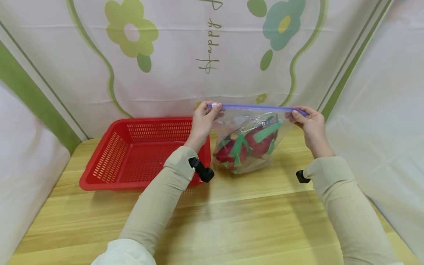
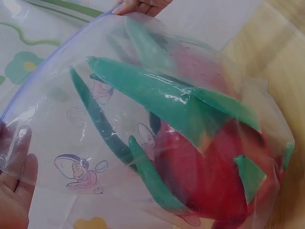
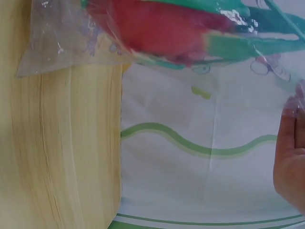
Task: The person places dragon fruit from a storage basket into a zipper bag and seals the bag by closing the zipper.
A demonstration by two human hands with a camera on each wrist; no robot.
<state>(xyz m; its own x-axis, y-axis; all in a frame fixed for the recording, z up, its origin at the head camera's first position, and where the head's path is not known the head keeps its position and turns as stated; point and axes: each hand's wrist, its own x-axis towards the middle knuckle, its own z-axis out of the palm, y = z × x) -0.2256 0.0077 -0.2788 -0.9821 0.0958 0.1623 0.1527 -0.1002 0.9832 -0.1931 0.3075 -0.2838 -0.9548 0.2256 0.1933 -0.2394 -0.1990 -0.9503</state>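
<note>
A clear zip bag (image 1: 255,165) hangs upright between the hands, its purple zip strip (image 1: 255,108) pulled straight across the top. My left hand (image 1: 203,121) pinches the strip's left end, by a white slider (image 1: 214,105). At the other end my right hand (image 1: 313,127) pinches the strip between thumb and fingers. Inside the bag lie two dragon fruits, a left one (image 1: 229,151) and a right one (image 1: 260,142), red with green scales. The left wrist view shows one dragon fruit (image 2: 205,171) large through the printed plastic; the right wrist view also shows a dragon fruit (image 3: 162,31).
A red plastic basket (image 1: 94,175) with slotted walls stands left of the bag, partly behind the left forearm. Both are at the back of a wooden table (image 1: 232,221). A flower-printed cloth (image 1: 179,81) rises behind, and pale cloth hangs on both sides.
</note>
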